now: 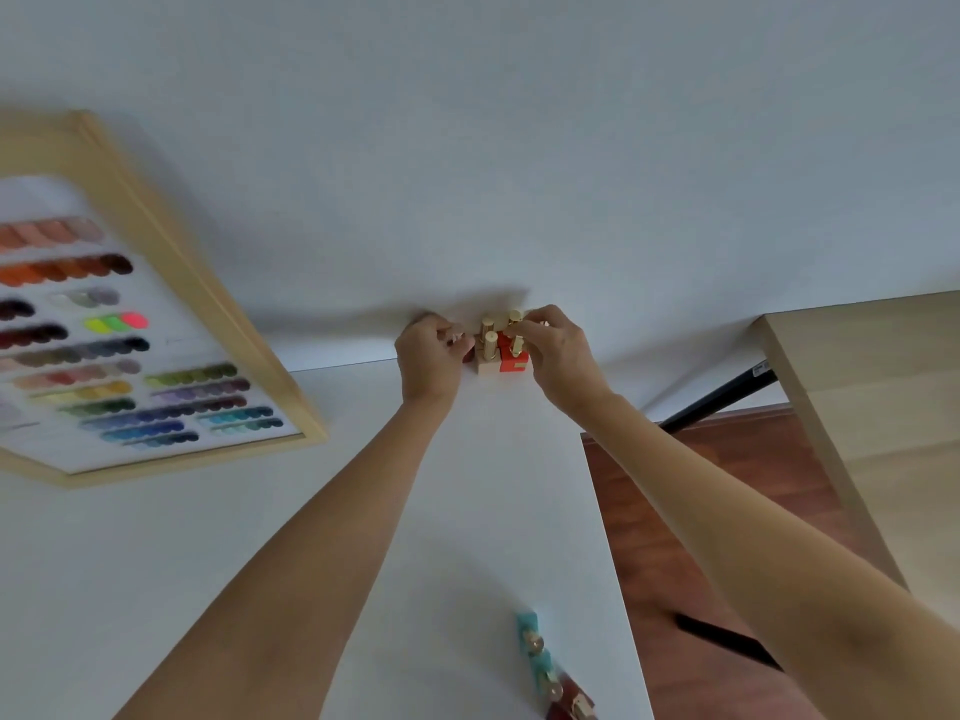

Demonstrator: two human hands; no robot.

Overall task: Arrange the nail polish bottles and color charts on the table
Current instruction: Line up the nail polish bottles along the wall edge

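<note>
Nail polish bottles [500,350] cluster at the tabletop's [260,537] far edge: small glass, likely rigid, slick, tippable. Right hand [556,356] pinches a gold cap [515,339], the safest hold; left hand [434,356] curls beside them, grip unclear.

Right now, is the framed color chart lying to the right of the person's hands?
No: the color chart sits far left of both hands, which work on gold-capped bottles at the table's back edge.

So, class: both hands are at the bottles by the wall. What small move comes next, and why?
Probably let go and reach for the near bottles: the far cluster already stands upright against the wall under the left hand and right hand, while those lie loose.
</note>
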